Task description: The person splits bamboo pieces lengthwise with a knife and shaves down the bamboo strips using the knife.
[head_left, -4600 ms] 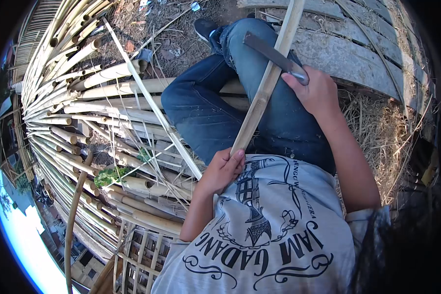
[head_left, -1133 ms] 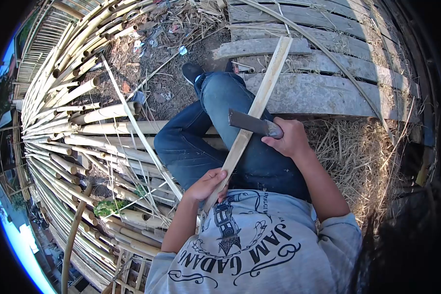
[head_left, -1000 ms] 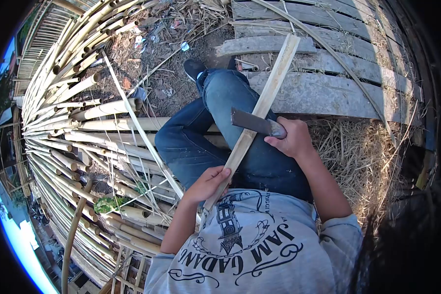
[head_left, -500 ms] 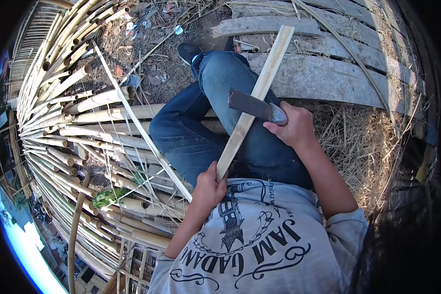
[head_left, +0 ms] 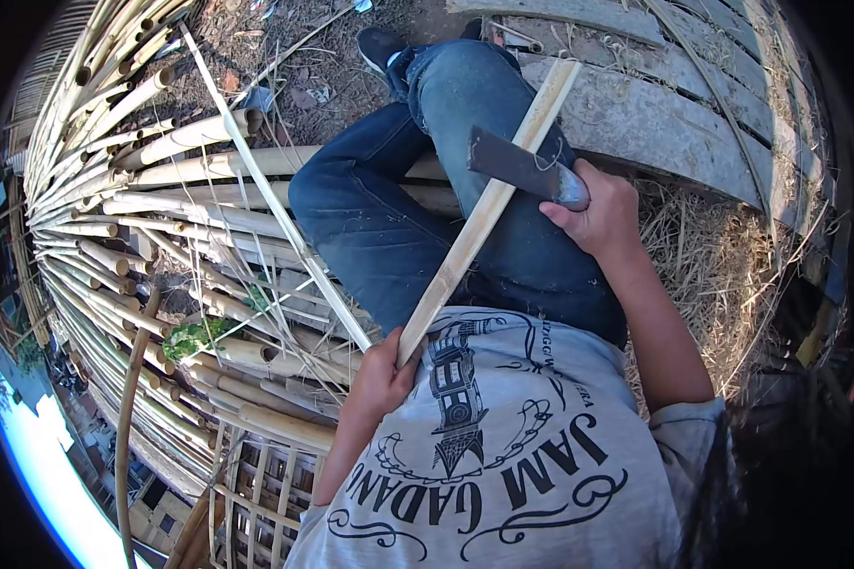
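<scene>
My left hand (head_left: 383,373) is closed round the near end of a long pale bamboo strip (head_left: 465,248), close to my shirt. From there the strip slants up and away across my bent leg in blue jeans (head_left: 465,114). In my right hand (head_left: 605,211) is a knife (head_left: 512,161) with a broad, dark, square-ended blade; its handle is hidden in my grip. The blade lies across the strip, nearer its far end. A thin curled shaving (head_left: 552,152) shows beside the blade.
Many bamboo poles (head_left: 199,171) are stacked on my left, with a thin split strip (head_left: 266,190) leaning over them. Weathered planks (head_left: 655,142) stand at upper right. Dry shavings (head_left: 702,275) cover the area right of my leg. Green leaves (head_left: 194,337) poke out among the poles.
The knife has moved along the bamboo strip toward its far end, and a curled shaving now shows there. My left hand still holds the near end. The whole view has shifted slightly.
</scene>
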A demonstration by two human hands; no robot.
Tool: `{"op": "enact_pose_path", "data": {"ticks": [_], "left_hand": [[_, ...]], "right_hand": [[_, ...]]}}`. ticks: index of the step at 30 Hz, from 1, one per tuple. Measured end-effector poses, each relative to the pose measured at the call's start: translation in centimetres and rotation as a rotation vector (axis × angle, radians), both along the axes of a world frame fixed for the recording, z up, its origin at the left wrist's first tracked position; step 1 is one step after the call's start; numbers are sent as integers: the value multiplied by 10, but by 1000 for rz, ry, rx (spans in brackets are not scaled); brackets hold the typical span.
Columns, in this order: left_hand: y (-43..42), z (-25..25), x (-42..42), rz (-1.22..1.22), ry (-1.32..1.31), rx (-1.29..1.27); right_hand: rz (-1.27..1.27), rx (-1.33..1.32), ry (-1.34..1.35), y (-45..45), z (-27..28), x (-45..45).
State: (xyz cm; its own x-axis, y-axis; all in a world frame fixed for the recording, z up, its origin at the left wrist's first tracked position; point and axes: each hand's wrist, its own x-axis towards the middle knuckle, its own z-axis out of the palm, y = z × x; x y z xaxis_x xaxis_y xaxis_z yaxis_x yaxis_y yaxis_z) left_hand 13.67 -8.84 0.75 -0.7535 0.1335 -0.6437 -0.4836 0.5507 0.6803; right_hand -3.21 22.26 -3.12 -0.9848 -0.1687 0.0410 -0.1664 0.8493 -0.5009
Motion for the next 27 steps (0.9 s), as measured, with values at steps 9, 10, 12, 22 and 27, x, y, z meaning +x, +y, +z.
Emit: {"op": "enact_pose_path", "data": {"ticks": [9,10,12,22,27], "left_hand": [[-19,25,32,79,-105,26],[-20,29,32,87,-125,13],[-21,30,35,92,-97,17],[-78,33,89,28,-128,-195],[-77,65,96,175,-143,-169]], "right_hand": [[42,-10,71,-3,1,3],[44,-13,71,-3,1,4],[44,23,82,-2,1,4],[-523,-184,-296,-1,-13,-4],[-215,-198,-72,3,-15,11]]}}
